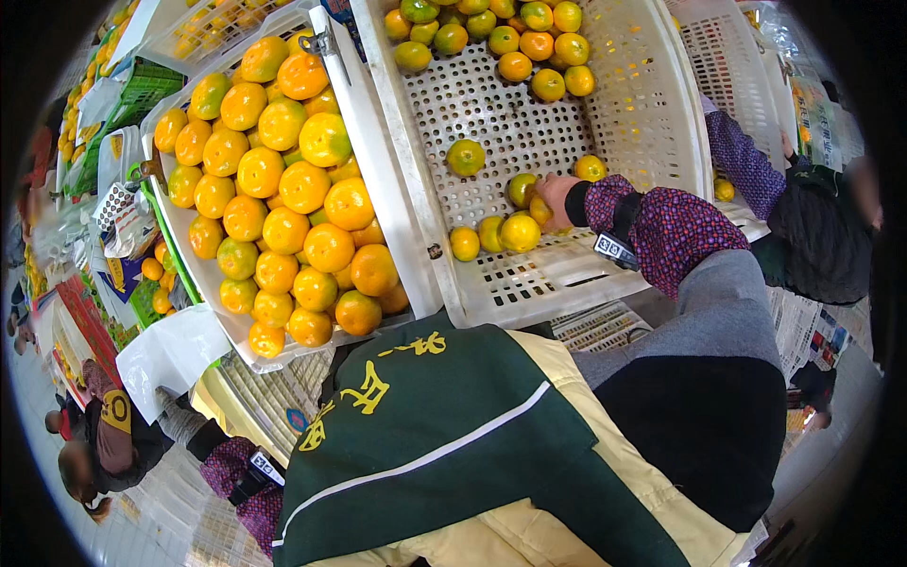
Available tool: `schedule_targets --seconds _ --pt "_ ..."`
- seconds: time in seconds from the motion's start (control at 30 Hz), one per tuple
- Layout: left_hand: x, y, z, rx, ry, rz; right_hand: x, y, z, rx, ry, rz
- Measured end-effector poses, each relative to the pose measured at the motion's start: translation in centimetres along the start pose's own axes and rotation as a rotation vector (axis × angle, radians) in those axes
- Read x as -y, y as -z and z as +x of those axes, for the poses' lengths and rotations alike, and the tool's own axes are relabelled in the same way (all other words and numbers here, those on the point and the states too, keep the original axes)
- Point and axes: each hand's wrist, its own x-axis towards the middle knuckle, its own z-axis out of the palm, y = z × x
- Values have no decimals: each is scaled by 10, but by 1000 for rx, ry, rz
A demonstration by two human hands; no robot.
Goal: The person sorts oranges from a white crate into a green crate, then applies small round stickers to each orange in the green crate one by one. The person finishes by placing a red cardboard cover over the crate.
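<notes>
My right hand (559,200) reaches into a white perforated crate (491,109), its fingers curled round a yellow-green tangerine (540,210). Loose tangerines (520,233) lie beside it on the crate floor; more are piled at the crate's far end. At the lower left, my left hand (173,408), in a grey glove, is closed on a white plastic bag (158,364), its fingertips partly hidden by the bag. Just above it, a white bin (368,151) holds a neat heap of orange tangerines (279,241).
Another white crate (710,61) stands at right, with a person in dark clothing (817,241) beside it. Other people (113,435) are at lower left, near further fruit displays and green baskets (132,90). A slatted surface (600,326) shows below the crates.
</notes>
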Motion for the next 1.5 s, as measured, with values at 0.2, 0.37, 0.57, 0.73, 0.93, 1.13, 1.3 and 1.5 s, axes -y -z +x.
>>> schedule_targets --seconds 0.2,0.37,0.57,0.73,0.93,1.13,1.3,1.5 --pt "5 1 4 1 -16 43 -19 3 0 238 15 209" --pt "11 1 5 57 41 -9 -33 -5 1 274 252 -50" --pt "15 -3 1 59 35 -9 -37 -17 4 507 60 153" --pt "16 2 -4 47 41 -14 -25 13 22 482 299 -329" --pt "13 7 -6 45 42 -30 35 32 99 -272 127 246" --pt "7 18 -3 61 7 -75 55 4 128 -165 81 342" --pt "21 8 -1 29 54 -47 72 -38 98 -66 321 158" --pt "26 0 3 12 54 -55 46 12 105 -21 366 92"
